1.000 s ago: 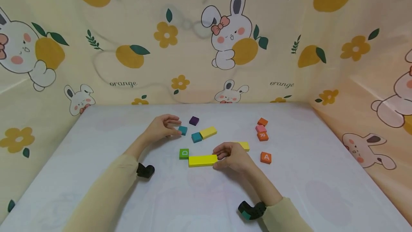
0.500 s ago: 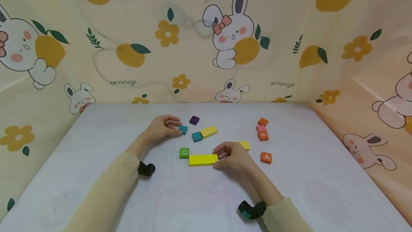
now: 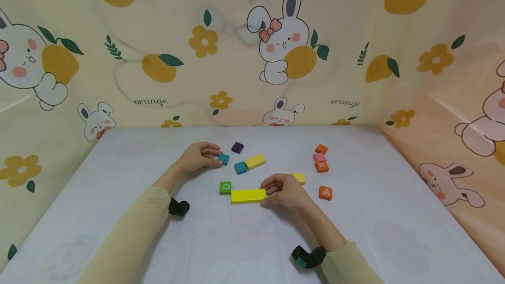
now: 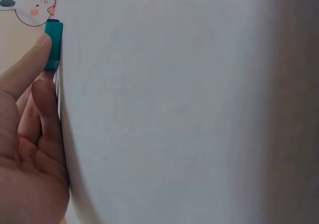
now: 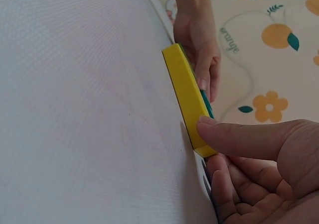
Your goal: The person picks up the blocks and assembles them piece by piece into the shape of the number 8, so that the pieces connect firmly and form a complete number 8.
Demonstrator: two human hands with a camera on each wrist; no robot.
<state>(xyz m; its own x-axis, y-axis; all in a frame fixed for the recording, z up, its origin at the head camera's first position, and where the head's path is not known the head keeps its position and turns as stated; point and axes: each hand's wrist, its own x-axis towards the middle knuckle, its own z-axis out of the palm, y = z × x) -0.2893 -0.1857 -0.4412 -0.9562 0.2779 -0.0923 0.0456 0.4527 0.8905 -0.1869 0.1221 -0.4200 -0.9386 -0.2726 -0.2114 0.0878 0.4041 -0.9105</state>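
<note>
With thumb and fingers my left hand (image 3: pixel 197 158) pinches a small teal block (image 3: pixel 223 159) on the white table. The left wrist view shows the thumb (image 4: pixel 35 59) lying against that teal block (image 4: pixel 53 45). My right hand (image 3: pixel 287 192) holds the right end of a long yellow block (image 3: pixel 247 196), its thumb (image 5: pixel 239 137) on the block's near end in the right wrist view. A green block lettered D (image 3: pixel 225 188) lies at the yellow block's left end. Another teal block (image 3: pixel 240 168) sits against a shorter yellow block (image 3: pixel 255 162).
A purple block (image 3: pixel 237 147) lies farther back. To the right are a pink block (image 3: pixel 319 157) and several orange blocks, one lettered A (image 3: pixel 325 193). A yellow block (image 3: pixel 298 178) is partly hidden behind my right hand. A printed curtain (image 3: pixel 221 69) closes off the back.
</note>
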